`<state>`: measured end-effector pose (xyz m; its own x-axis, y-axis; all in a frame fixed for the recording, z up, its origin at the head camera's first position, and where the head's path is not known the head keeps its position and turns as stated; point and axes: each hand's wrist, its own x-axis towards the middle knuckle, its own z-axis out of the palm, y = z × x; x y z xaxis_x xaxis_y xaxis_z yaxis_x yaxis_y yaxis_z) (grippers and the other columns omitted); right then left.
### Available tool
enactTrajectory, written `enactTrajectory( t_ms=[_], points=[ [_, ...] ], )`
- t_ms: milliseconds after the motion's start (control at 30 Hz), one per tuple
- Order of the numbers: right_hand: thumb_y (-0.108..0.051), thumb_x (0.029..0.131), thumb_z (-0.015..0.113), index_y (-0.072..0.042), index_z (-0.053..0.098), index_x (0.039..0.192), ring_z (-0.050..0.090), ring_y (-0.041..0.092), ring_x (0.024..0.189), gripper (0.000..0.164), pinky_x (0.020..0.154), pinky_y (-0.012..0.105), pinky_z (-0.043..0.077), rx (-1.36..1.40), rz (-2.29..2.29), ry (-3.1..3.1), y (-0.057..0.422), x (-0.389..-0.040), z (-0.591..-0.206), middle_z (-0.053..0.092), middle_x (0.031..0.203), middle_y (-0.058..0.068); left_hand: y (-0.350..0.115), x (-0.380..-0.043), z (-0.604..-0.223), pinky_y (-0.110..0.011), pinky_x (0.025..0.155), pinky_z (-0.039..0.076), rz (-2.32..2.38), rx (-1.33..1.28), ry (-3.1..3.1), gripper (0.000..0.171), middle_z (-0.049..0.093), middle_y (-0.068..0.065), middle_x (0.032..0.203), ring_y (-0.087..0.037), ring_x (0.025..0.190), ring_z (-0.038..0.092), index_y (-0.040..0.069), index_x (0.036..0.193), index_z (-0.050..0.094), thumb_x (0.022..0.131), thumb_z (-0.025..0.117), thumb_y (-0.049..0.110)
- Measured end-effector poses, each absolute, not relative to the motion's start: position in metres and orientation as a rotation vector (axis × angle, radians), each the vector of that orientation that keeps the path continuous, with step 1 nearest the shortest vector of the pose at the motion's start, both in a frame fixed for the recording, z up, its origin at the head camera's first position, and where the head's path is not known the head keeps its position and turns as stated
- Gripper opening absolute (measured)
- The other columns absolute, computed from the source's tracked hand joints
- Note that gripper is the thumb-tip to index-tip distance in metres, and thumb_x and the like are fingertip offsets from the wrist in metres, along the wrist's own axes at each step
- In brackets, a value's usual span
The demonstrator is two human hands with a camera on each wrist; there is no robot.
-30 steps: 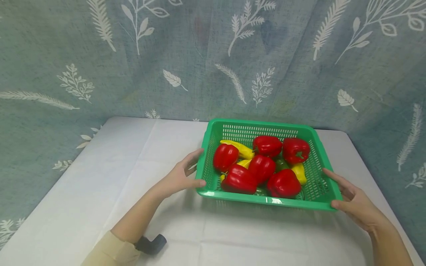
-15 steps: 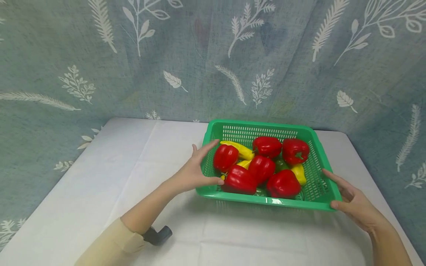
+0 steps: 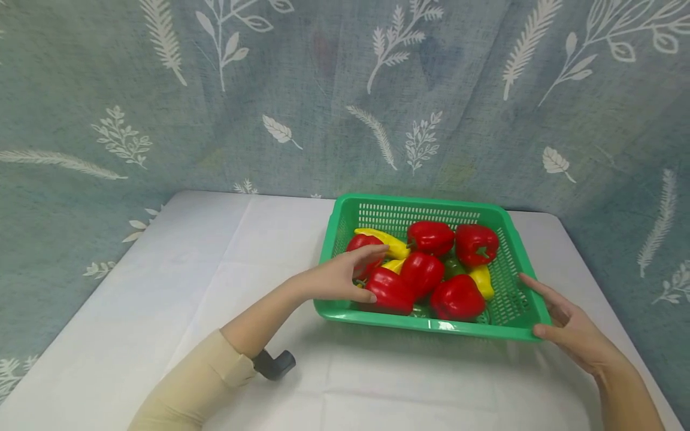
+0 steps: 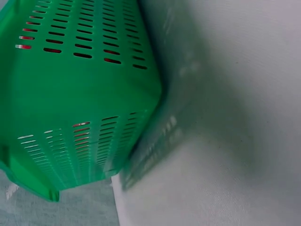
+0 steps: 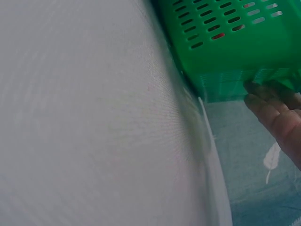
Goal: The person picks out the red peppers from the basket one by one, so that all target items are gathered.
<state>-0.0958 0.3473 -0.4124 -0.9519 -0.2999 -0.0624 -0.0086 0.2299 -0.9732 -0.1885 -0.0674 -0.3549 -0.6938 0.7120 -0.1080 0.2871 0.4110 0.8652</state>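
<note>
1. While the left hand [image 3: 345,278] hangs loose-fingered over its end of the basket [image 3: 399,321], gripping nothing visible, the right hand [image 3: 573,330] holds the opposite near corner.
2. Near red pepper [image 3: 393,293] is right by the left thumb; a sloppy nudge could probably roll it, being heaped against another pepper [image 3: 422,275].
3. Its long axis runs roughly hand to hand, stem end seemingly leftward, partly hidden.

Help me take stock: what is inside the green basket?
Six red peppers, yellow pieces and green pieces show. Anything beneath them is covered; the left hand partly hides one pepper.
</note>
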Motion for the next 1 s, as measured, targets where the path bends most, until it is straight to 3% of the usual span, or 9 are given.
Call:
enactTrajectory(
  t_ms=[133,300,433,767,1000],
  points=[
    [-0.009,0.092,0.060,-0.023,0.020,0.152,0.030,-0.017,0.120,0.073,0.088,0.008,0.039,-0.308,-1.789,2.276,0.348,-0.097,-0.415,0.015,0.154,-0.006,-0.066,-0.190,-0.354,-0.039,0.092,0.051,1.149,0.844,2.168,0.085,0.039,-0.007,0.146,-0.024,0.133,0.037,0.017,0.147,0.031,0.075,0.074,0.005],
    [-0.010,0.092,0.059,-0.024,0.020,0.152,0.030,-0.015,0.122,0.072,0.088,0.007,0.038,-0.288,-1.792,2.276,0.348,-0.097,-0.415,0.012,0.156,-0.003,-0.062,-0.191,-0.355,-0.031,0.081,0.054,0.883,0.821,2.311,0.086,0.044,0.001,0.138,-0.018,0.125,0.040,0.020,0.146,0.034,0.073,0.078,0.013],
    [-0.010,0.092,0.060,-0.024,0.021,0.152,0.030,-0.013,0.122,0.073,0.088,0.008,0.039,-0.266,-1.785,2.290,0.347,-0.098,-0.415,0.009,0.158,0.003,-0.060,-0.190,-0.356,-0.032,0.080,0.055,0.787,0.819,2.377,0.085,0.046,0.001,0.135,-0.019,0.124,0.041,0.019,0.144,0.037,0.071,0.081,0.019],
    [-0.013,0.092,0.061,-0.026,0.020,0.152,0.014,0.008,0.139,0.073,0.087,0.006,0.037,-0.216,-1.768,2.310,0.347,-0.097,-0.417,0.004,0.159,0.006,-0.057,-0.189,-0.359,-0.029,0.081,0.053,0.928,0.927,2.416,0.078,0.048,0.003,0.132,-0.015,0.119,0.044,0.017,0.140,0.042,0.072,0.079,0.027],
    [-0.013,0.093,0.059,-0.026,0.020,0.152,0.016,0.007,0.137,0.072,0.087,0.007,0.038,-0.232,-1.780,2.299,0.347,-0.096,-0.418,0.007,0.158,0.002,-0.060,-0.189,-0.359,-0.030,0.081,0.054,1.218,0.906,2.436,0.075,0.048,0.001,0.130,-0.015,0.117,0.046,0.021,0.140,0.042,0.074,0.077,0.027]
  ],
)
